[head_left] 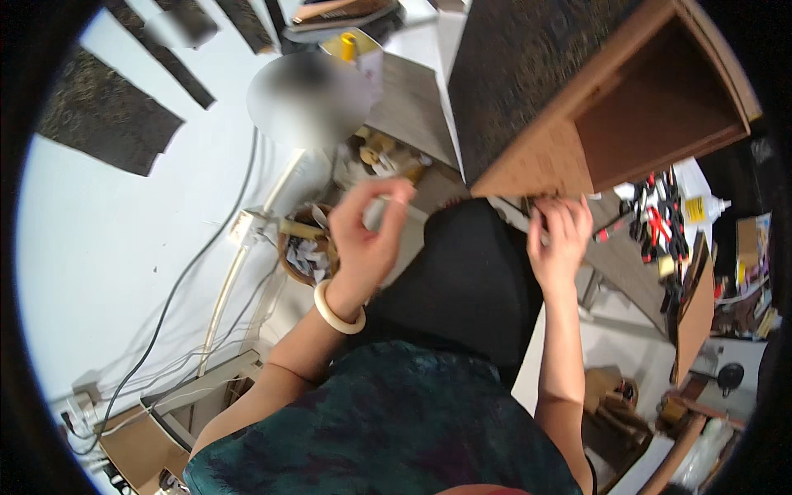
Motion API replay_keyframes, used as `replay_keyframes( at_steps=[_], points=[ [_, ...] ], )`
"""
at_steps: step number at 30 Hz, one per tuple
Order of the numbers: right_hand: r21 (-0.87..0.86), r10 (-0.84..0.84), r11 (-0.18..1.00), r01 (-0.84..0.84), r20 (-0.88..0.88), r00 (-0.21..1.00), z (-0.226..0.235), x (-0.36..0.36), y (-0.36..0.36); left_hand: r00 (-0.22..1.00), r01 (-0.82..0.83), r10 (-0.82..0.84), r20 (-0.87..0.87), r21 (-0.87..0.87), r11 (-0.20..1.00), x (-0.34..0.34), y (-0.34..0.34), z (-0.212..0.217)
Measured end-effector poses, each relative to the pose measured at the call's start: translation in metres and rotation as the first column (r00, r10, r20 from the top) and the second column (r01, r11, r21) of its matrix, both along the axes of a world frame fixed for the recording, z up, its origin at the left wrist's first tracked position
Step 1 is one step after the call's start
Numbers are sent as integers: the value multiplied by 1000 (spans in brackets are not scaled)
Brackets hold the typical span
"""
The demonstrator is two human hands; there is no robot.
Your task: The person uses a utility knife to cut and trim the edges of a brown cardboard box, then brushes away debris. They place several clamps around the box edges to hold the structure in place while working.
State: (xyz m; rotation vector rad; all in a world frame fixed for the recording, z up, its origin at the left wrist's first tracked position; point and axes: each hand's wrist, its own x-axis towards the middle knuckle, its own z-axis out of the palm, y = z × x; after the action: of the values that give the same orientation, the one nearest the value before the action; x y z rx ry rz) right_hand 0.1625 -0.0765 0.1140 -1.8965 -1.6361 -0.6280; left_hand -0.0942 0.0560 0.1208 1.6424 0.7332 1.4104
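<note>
- Head view, centre: left hand (pixel 367 231), blurred, thumb and forefinger curled into a loop; any grip unclear.
- Right of centre: right hand (pixel 563 235), fingers bent at the wooden box's lower edge; contact unclear.
- Upper right: wooden box (pixel 540 161), tilted.

White wall (pixel 91 264), crossed by one dark cable (pixel 172 301) curving down to a white socket (pixel 82 407). Pale pipe (pixel 221 307), alongside. Counter (pixel 634 276), grey-brown, wood-grained.
</note>
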Motion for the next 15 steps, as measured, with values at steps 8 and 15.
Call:
replay_keyframes(
  at_steps=[8, 15],
  points=[
    [118, 400, 916, -383, -189, 897, 57, -67, 19, 825, -379, 363, -433, 51, 924, 0, 159, 103],
    [87, 455, 885, -458, -373, 809, 43, -99, 19, 982, 121, -167, -86, -391, 912, 16, 191, 113]
  ],
)
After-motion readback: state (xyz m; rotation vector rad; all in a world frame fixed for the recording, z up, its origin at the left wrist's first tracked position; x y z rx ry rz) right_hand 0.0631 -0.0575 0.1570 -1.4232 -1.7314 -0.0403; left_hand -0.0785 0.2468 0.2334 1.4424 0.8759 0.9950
